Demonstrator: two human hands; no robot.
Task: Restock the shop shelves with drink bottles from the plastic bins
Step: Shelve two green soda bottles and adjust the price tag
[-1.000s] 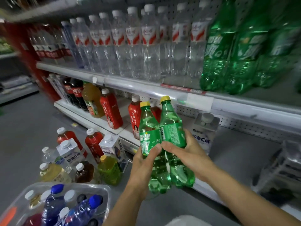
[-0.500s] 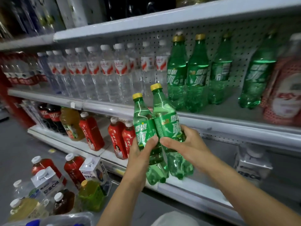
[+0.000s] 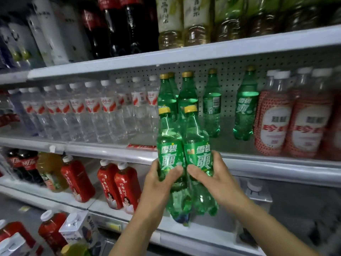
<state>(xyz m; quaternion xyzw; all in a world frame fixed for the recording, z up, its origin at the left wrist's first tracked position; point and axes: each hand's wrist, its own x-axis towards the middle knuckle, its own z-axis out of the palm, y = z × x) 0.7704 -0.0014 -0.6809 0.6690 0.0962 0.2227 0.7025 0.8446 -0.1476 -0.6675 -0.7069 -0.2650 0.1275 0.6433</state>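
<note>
Two green soda bottles with yellow caps stand upright side by side in front of the middle shelf point(image 3: 276, 163). My left hand point(image 3: 158, 183) grips the left green bottle point(image 3: 168, 145) at its label. The right green bottle point(image 3: 197, 145) is held the same way by my right hand point(image 3: 212, 180). Both bottles hang just before the shelf's front lip, their bases below it. Behind them on that shelf stand several more green bottles point(image 3: 212, 106) against the pegboard.
Clear water bottles point(image 3: 92, 111) fill the middle shelf to the left; red-and-white labelled bottles point(image 3: 276, 124) stand at the right. The lower shelf holds red bottles point(image 3: 118, 183), an orange one and colas. Bottles and white cartons point(image 3: 77, 230) stand on the floor at lower left.
Both hands have lifted the two green bottles up toward the middle shelf. The view has tilted upward, so the plastic bin on the floor has dropped out of sight.
</note>
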